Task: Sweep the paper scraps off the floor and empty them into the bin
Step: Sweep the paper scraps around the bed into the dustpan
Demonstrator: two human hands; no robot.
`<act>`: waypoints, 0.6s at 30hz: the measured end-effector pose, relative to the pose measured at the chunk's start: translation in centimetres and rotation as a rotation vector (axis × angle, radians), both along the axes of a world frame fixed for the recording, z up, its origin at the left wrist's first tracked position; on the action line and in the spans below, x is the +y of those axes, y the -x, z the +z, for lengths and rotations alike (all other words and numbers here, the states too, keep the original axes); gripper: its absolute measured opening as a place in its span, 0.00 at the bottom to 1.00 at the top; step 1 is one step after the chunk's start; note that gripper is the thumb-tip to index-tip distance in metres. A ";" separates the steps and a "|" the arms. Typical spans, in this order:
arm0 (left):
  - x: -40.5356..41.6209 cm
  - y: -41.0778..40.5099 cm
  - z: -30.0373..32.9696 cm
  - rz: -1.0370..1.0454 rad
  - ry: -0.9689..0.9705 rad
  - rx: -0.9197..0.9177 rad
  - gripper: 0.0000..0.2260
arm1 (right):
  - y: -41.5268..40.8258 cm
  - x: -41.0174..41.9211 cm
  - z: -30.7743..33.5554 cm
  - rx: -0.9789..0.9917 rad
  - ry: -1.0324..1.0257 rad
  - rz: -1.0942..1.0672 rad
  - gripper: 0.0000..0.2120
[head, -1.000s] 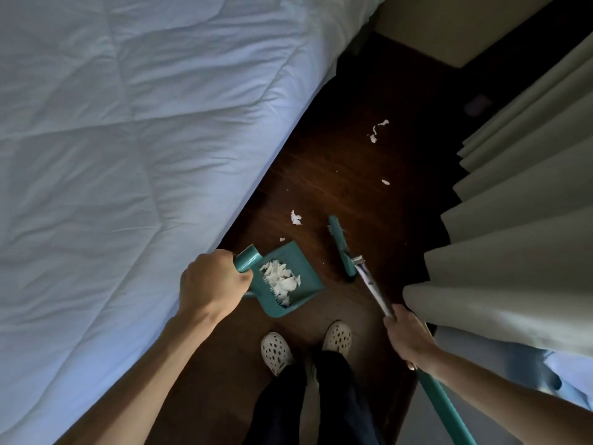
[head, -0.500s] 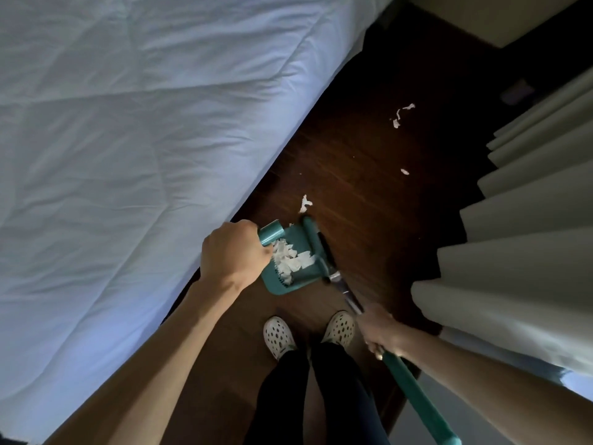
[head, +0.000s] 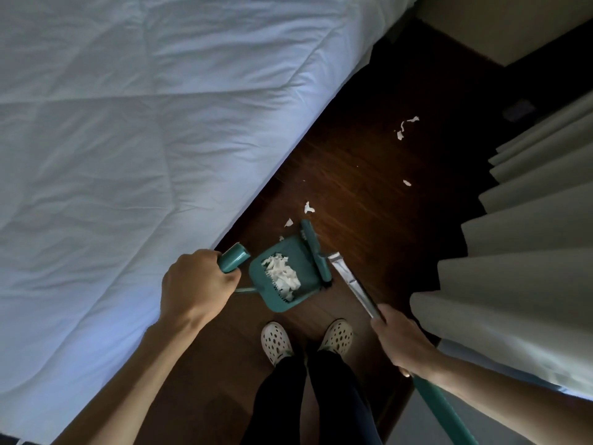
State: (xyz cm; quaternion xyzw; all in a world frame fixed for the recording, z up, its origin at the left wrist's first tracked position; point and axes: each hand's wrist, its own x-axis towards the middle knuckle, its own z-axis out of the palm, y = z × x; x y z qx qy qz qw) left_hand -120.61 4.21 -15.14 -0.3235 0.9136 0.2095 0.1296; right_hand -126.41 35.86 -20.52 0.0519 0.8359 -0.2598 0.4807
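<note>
While standing near the bottom centre of the frame in white perforated clogs (head: 276,342), the person is working a narrow strip of dark wooden floor (head: 359,175) between the white quilted bed (head: 144,139) on the left and the pale pleated curtain (head: 526,252) on the right. Lower right, the right hand (head: 402,343) is gripping the teal-and-metal broom handle (head: 359,289), fingers wrapped fully around it. Left of centre, the left hand (head: 197,285) is clenching the upright teal handle of the teal plastic dustpan (head: 285,274), which is sitting on the floor just ahead of the feet and holding a heap of white paper scraps (head: 282,274). The teal broom head (head: 316,253) is lying along the pan's right-hand edge. Just beyond the pan, two loose scraps (head: 308,207) are lying near the bed's edge; farther up, a small scrap (head: 407,183) and a curled strip (head: 406,125) are lying well apart toward the upper right. To do this step well, the person is probably best keeping the pan's lip pressed flat to the boards, reaching the broom past the nearest scraps and drawing them back in short, light strokes so nothing flicks under the bed. No bin is showing anywhere.
</note>
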 end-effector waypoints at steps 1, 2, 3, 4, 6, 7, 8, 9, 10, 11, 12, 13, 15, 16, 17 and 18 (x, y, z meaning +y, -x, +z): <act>-0.5 -0.6 0.2 0.027 -0.004 -0.002 0.19 | 0.8 0.0 -0.7 0.026 -0.021 0.013 0.06; -0.8 -1.0 0.3 0.049 -0.007 -0.006 0.19 | 1.7 0.0 -1.5 0.045 -0.038 0.020 0.05; -1.2 -1.4 0.4 0.069 -0.008 -0.009 0.19 | 2.7 -0.2 -2.1 0.057 -0.051 0.023 0.06; -1.6 -1.8 0.5 0.089 -0.010 -0.012 0.18 | 3.7 -0.5 -2.8 0.064 -0.067 0.027 0.08; -2.4 -2.2 0.4 0.129 -0.016 -0.009 0.18 | 5.8 -1.7 -3.9 0.086 -0.107 0.060 0.13; -2.7 -2.2 0.3 0.146 -0.018 -0.003 0.19 | 6.8 -2.3 -4.4 0.110 -0.133 0.087 0.16; -3.0 -2.2 0.2 0.162 -0.018 0.004 0.19 | 7.8 -3.1 -5.1 0.133 -0.163 0.120 0.18; -3.3 -2.2 0.1 0.173 -0.014 0.008 0.20 | 8.9 -4.0 -5.5 0.149 -0.196 0.150 0.20; -3.7 -2.2 -0.1 0.180 -0.007 0.006 0.20 | 9.8 -5.0 -6.0 0.152 -0.236 0.178 0.21; -4.0 -2.2 -0.3 0.185 0.001 0.002 0.19 | 10.6 -5.9 -6.6 0.147 -0.276 0.203 0.21; -4.2 -2.1 -0.5 0.193 0.006 -0.002 0.19 | 11.2 -6.8 -6.8 0.135 -0.308 0.224 0.19; -4.5 -2.1 -0.7 0.202 0.011 -0.006 0.19 | 11.5 -7.7 -7.2 0.123 -0.328 0.244 0.18; -4.8 -1.8 -1.0 0.203 0.026 -0.010 0.18 | 10.9 -9.2 -7.4 0.127 -0.358 0.306 0.16; -5.0 -1.6 -1.1 0.198 0.033 -0.010 0.17 | 10.0 -9.9 -7.6 0.124 -0.370 0.345 0.15; -5.2 -1.4 -1.2 0.193 0.038 -0.006 0.17 | 8.8 -10.4 -7.6 0.115 -0.374 0.378 0.15; -5.3 -1.1 -1.3 0.192 0.038 -0.002 0.16 | 7.3 -10.6 -7.6 0.095 -0.373 0.402 0.14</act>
